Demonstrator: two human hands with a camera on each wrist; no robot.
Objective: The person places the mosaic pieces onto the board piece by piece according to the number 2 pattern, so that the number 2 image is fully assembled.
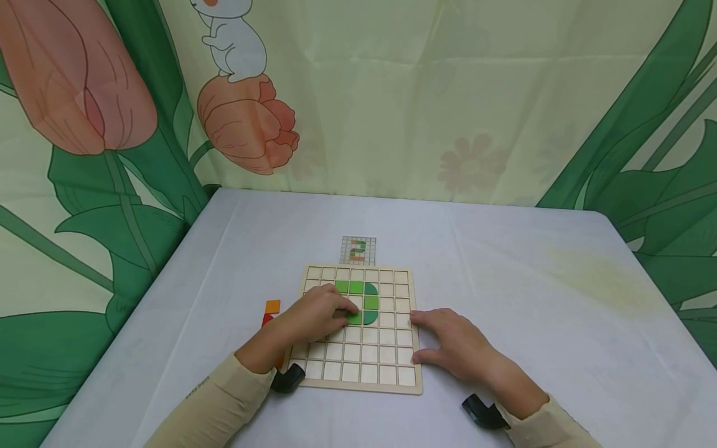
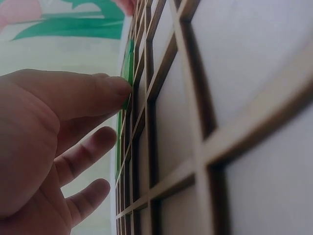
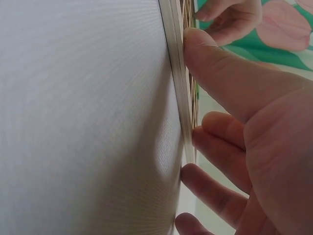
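Note:
My left hand [image 1: 322, 311] reaches over a wooden grid board [image 1: 358, 391], its thumb and index finger pinching a light green square tile [image 2: 128, 73] at the grid. Its other fingers hang free in the left wrist view. Beside those fingertips, green tiles form a curve in the cells: light green squares [image 1: 355, 287] along the top, dark green rounded pieces [image 1: 371, 317] at the corners. On the board's right edge rest the thumb and fingertips of my right hand [image 1: 456, 342], with the fingers spread and fairly straight. The left hand hides part of the board's left side.
Behind the board lies a small pattern card [image 1: 358, 250] showing a coloured figure on a grid. Left of the board are an orange tile [image 1: 272, 306] and a red piece [image 1: 267, 319], partly covered by my left arm. A white cloth [image 1: 504, 261] covers the table.

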